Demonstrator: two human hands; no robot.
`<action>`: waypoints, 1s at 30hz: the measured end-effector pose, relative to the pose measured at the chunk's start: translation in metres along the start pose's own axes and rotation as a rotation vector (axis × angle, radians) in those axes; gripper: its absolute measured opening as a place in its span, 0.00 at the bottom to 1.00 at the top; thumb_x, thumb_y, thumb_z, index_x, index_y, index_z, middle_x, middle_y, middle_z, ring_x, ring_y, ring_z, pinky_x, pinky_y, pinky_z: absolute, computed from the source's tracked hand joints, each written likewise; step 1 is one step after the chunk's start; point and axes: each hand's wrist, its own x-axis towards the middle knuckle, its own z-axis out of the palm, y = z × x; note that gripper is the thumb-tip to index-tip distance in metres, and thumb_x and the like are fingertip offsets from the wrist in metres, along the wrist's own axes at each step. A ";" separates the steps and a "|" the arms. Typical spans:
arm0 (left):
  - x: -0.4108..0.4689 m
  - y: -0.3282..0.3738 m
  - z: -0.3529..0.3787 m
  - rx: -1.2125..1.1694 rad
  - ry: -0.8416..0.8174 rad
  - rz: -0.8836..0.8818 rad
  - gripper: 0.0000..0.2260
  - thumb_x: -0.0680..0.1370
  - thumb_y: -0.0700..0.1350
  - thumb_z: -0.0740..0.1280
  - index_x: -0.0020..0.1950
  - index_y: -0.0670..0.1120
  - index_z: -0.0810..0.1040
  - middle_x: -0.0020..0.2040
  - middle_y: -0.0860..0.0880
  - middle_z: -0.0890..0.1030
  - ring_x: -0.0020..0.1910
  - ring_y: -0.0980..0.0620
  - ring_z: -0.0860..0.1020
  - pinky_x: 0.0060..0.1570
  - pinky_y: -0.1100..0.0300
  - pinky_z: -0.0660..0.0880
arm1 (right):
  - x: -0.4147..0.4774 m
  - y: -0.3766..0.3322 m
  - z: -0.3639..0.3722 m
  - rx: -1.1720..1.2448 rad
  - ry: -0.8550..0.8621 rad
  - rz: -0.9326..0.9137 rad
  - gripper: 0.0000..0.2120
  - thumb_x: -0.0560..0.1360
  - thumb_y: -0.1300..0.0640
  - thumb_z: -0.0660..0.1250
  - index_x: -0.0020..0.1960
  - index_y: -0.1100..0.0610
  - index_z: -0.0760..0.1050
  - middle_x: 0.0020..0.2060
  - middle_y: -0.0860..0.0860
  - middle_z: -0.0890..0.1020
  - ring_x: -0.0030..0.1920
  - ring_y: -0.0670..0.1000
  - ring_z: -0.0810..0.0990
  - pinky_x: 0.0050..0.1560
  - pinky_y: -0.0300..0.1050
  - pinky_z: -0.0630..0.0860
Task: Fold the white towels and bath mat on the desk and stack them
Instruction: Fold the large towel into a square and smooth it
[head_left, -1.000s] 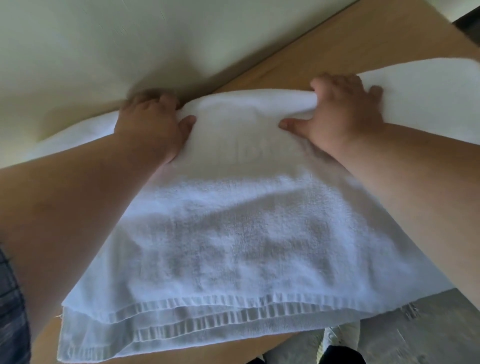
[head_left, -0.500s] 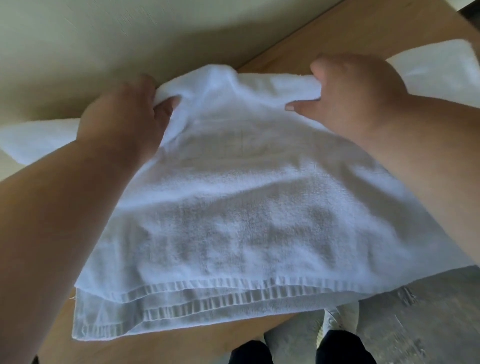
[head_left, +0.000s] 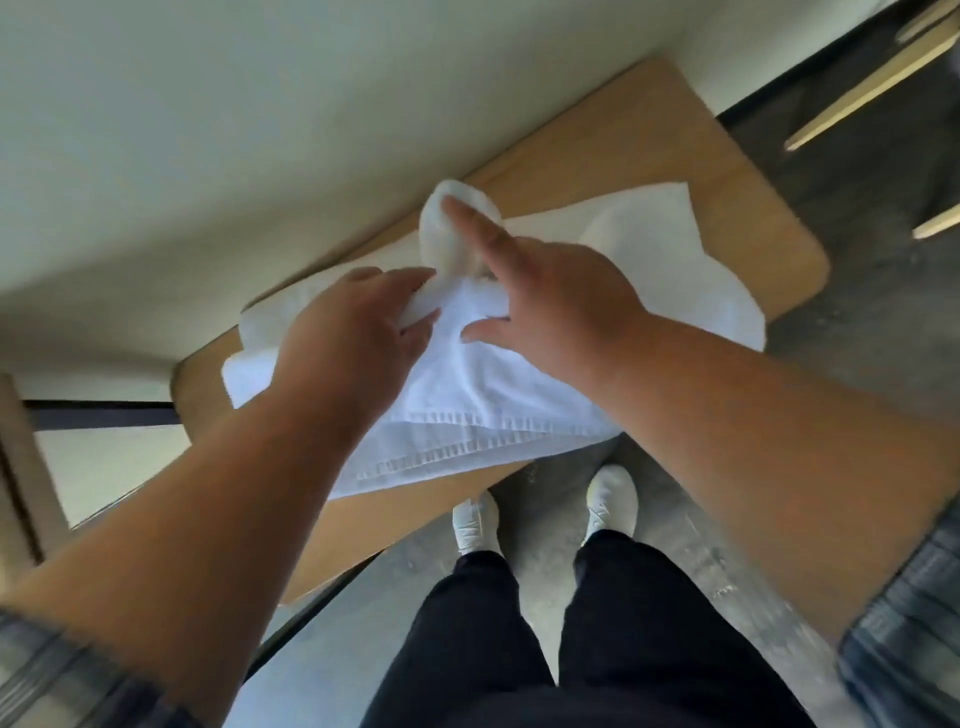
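Observation:
A folded white towel (head_left: 467, 384) lies on the wooden desk (head_left: 691, 130), its hemmed edges toward me. Its far edge is bunched and raised off the desk. My left hand (head_left: 353, 338) grips that raised edge from the left. My right hand (head_left: 556, 306) holds the bunch from the right, index finger stretched along it and thumb spread; its other fingers are hidden in the cloth. A second white towel (head_left: 675, 260) lies spread flat underneath and sticks out to both sides.
The desk stands against a pale wall (head_left: 260, 130). Its near edge runs just above my white shoes (head_left: 613, 499) on the grey floor. Light wooden furniture legs (head_left: 872, 88) stand at the upper right.
Both hands have come together and lifted the towel's far edge, gathering it into a bunch. The camera has pulled back, so the whole desk and my legs now show.

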 end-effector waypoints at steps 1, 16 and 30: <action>-0.009 0.014 -0.020 -0.010 -0.007 0.013 0.17 0.77 0.49 0.70 0.65 0.57 0.79 0.52 0.49 0.83 0.49 0.43 0.81 0.46 0.55 0.73 | -0.005 -0.015 -0.018 -0.008 -0.008 -0.039 0.47 0.72 0.40 0.74 0.81 0.45 0.51 0.47 0.52 0.83 0.39 0.54 0.82 0.36 0.43 0.70; -0.126 0.145 -0.241 0.063 0.505 -0.102 0.11 0.76 0.51 0.68 0.50 0.45 0.80 0.40 0.48 0.79 0.36 0.44 0.78 0.35 0.57 0.67 | -0.014 -0.165 -0.244 0.169 0.118 -0.415 0.15 0.76 0.44 0.69 0.58 0.49 0.74 0.39 0.46 0.82 0.35 0.53 0.78 0.32 0.44 0.63; -0.318 0.139 -0.336 0.240 0.773 -0.225 0.09 0.76 0.46 0.70 0.55 0.46 0.82 0.43 0.49 0.79 0.40 0.45 0.79 0.37 0.56 0.71 | -0.083 -0.342 -0.270 0.231 0.268 -0.757 0.08 0.77 0.47 0.68 0.54 0.46 0.74 0.37 0.43 0.79 0.32 0.45 0.65 0.30 0.45 0.67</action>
